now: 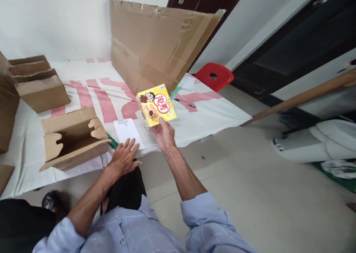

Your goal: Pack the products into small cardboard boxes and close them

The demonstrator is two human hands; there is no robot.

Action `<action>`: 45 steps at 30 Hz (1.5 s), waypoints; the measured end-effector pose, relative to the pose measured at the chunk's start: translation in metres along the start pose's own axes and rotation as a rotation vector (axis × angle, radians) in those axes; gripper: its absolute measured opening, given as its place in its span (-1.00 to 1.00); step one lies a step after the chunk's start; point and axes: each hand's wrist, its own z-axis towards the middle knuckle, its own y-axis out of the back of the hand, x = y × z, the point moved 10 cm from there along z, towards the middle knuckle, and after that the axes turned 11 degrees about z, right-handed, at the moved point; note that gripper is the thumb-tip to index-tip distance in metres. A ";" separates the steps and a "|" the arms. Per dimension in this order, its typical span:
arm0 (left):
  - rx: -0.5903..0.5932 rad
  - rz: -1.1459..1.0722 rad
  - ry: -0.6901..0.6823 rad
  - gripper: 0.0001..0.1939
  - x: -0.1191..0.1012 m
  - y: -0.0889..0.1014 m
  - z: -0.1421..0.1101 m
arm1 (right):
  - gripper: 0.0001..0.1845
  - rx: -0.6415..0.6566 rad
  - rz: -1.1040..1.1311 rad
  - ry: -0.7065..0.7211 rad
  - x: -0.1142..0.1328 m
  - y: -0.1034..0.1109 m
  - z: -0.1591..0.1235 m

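My right hand (pixel 164 133) grips a yellow snack box (pixel 158 104) by its near edge, thumb on top and fingers beneath. The box has red lettering and a cartoon figure, and is held above the table. My left hand (pixel 125 157) is spread, palm down, at the table's front edge, its fingertips over a white sheet of paper (pixel 130 132) with small drawn squares. Left of that hand stands a cardboard box (pixel 83 149) with its flaps up and its inside dark. A green thing (pixel 112 142) shows partly between that carton and the paper.
A large cardboard panel (pixel 155 42) stands upright at the back of the cloth-covered table (pixel 211 116). Behind the carton is another cardboard box (pixel 41 93). A dark pen-like stick (pixel 187 103) lies at right, near a red stool (pixel 214 76). A wooden pole (pixel 300 97) slants in from the right.
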 end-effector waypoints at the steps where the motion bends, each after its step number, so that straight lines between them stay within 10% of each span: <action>1: 0.044 0.034 0.009 -0.25 0.002 -0.011 0.013 | -0.45 0.001 0.006 -0.042 -0.012 -0.001 -0.004; 7: 0.092 0.108 0.085 -0.17 0.006 -0.035 0.022 | -0.40 -0.067 -0.033 -0.161 -0.060 0.006 0.001; 45: 0.114 0.160 0.128 -0.08 0.013 -0.047 -0.002 | -0.47 -0.050 -0.240 -0.076 -0.057 -0.010 0.018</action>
